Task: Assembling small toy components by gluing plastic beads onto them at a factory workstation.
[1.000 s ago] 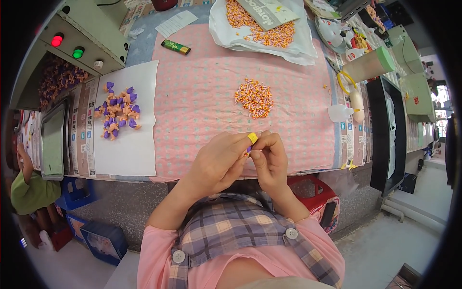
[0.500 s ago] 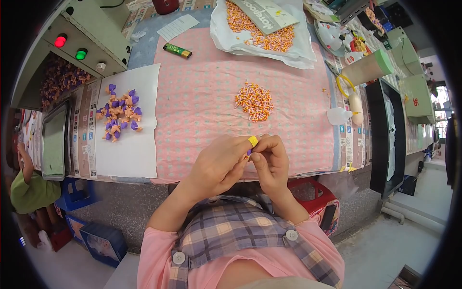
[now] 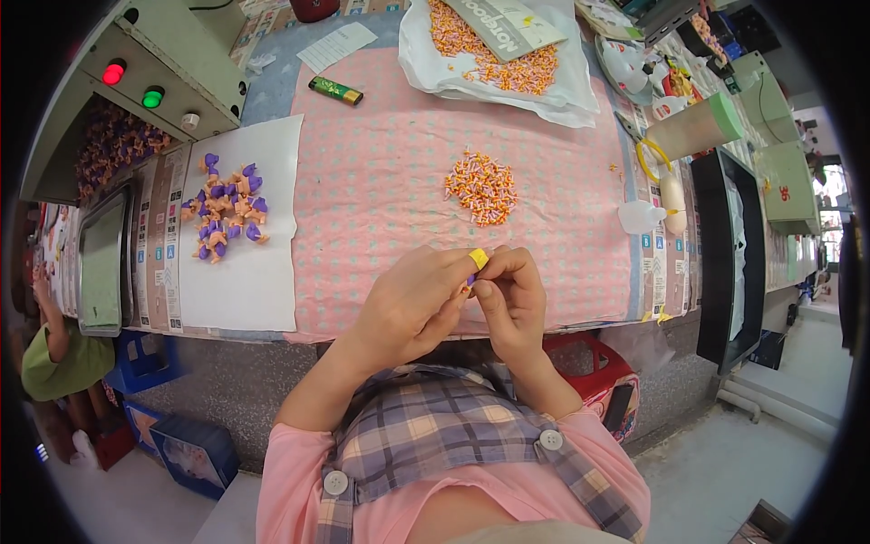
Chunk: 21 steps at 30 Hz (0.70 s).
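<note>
Close to the table's near edge, my left hand (image 3: 403, 304) is closed on a small purple-and-peach toy figure (image 3: 470, 282), mostly covered by fingers. Yellow tape wraps one of its fingertips. My right hand (image 3: 515, 299) meets it there, thumb and forefinger pinched against the figure; whatever small piece they may hold is hidden. Just beyond the hands, a pile of tiny orange, white and pink parts (image 3: 481, 188) lies on the pink patterned cloth (image 3: 381, 172). At left, several similar figures (image 3: 227, 208) lie grouped on a white sheet (image 3: 245, 295).
A grey machine (image 3: 181, 63) with red and green buttons stands far left, figures heaped beneath. White paper (image 3: 430, 77) at the back holds more tiny parts under a notebook (image 3: 507, 27). A green lighter (image 3: 335, 91), pliers (image 3: 639, 136), a small bottle (image 3: 639, 218) and black tray (image 3: 725, 263) lie around.
Both hands stay together at the figure, with only slight finger movement. The whole view has shifted a little.
</note>
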Motion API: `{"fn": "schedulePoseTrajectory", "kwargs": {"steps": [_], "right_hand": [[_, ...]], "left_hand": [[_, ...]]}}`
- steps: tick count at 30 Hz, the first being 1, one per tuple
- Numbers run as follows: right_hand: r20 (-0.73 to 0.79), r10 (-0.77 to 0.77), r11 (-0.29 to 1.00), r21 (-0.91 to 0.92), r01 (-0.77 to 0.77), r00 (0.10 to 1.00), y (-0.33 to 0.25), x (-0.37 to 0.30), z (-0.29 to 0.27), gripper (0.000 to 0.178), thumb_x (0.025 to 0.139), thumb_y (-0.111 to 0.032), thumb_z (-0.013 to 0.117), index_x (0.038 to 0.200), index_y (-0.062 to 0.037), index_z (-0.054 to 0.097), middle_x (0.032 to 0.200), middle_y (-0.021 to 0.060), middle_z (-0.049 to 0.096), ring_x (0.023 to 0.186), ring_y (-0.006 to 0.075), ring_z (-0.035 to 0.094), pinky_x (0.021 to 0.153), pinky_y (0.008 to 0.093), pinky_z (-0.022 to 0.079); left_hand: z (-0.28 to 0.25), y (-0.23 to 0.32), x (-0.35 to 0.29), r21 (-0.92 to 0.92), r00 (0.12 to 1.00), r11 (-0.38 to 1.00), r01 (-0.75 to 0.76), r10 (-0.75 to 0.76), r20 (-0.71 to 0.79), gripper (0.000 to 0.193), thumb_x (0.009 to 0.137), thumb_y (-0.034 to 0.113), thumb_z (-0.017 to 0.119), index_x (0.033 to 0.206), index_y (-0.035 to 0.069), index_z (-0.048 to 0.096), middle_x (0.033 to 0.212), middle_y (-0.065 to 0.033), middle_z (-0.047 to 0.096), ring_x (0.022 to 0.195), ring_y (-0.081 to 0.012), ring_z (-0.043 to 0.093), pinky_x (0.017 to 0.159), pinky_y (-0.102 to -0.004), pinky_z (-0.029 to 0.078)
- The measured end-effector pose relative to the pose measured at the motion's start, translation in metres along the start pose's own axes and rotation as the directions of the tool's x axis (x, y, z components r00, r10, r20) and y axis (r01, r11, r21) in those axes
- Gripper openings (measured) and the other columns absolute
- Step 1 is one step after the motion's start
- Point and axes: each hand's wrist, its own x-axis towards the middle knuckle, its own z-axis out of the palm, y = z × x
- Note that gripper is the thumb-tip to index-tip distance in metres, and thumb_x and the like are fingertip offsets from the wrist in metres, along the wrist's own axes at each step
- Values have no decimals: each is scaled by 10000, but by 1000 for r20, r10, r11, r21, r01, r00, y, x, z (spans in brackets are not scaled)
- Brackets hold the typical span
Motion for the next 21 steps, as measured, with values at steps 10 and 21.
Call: {"fn": "schedulePoseTrajectory", "kwargs": {"steps": [10, 21], "right_hand": [[4, 5, 1000, 19, -5, 1000, 1, 0, 0, 103, 806, -29, 487, 882, -7, 420, 840, 41, 425, 768, 93, 453, 733, 215, 378], [-3, 31, 999, 43, -31, 1000, 2, -2, -2, 118, 804, -25, 491, 893, -13, 415, 870, 41, 436, 790, 90, 455, 731, 212, 379]], "left_hand": [[1, -2, -1, 9, 1000, 1000, -5, 5, -9, 326, 657, -30, 539, 982, -47, 508, 891, -162, 547, 727, -272, 536, 634, -320, 425], [1, -1, -2, 9, 1000, 1000, 3, -3, 8, 342, 662, -37, 533, 1002, -43, 505, 911, -164, 552, 743, -269, 540, 640, -315, 427]]}}
